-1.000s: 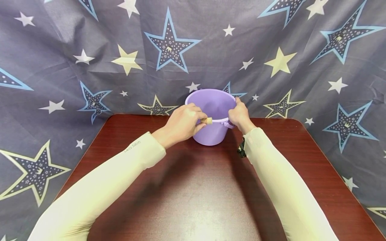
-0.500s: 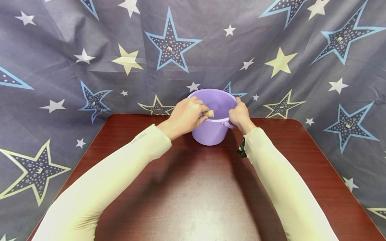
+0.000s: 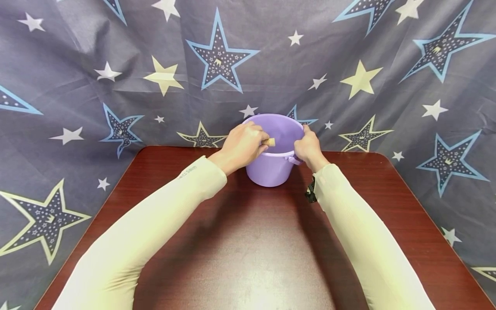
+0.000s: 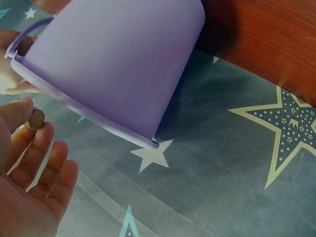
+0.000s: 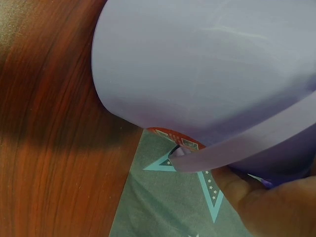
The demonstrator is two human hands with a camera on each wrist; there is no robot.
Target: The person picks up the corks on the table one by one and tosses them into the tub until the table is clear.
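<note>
A purple bucket [image 3: 270,172] stands at the table's far edge, its mouth tipped a little toward me. My left hand [image 3: 245,144] pinches a small tan cork [image 3: 270,142] between thumb and fingertips, above the bucket's near rim. In the left wrist view the cork's round brown end [image 4: 36,120] shows, with the other fingers spread loosely below it. My right hand [image 3: 308,148] grips the rim on the bucket's right side, beside the hinge of the handle [image 3: 294,161]. The handle [image 5: 256,138] hangs down along the outer wall in the right wrist view. The bucket's bottom inside is hidden.
A dark red wooden table [image 3: 255,249] spreads out before me. Close behind it hangs a grey cloth [image 3: 271,56] printed with stars. A red label [image 5: 175,137] shows on the bucket's side in the right wrist view.
My left hand has moved forward and slightly right with the cork, from in front of the near rim to over the bucket's mouth. The right hand and bucket stay put.
</note>
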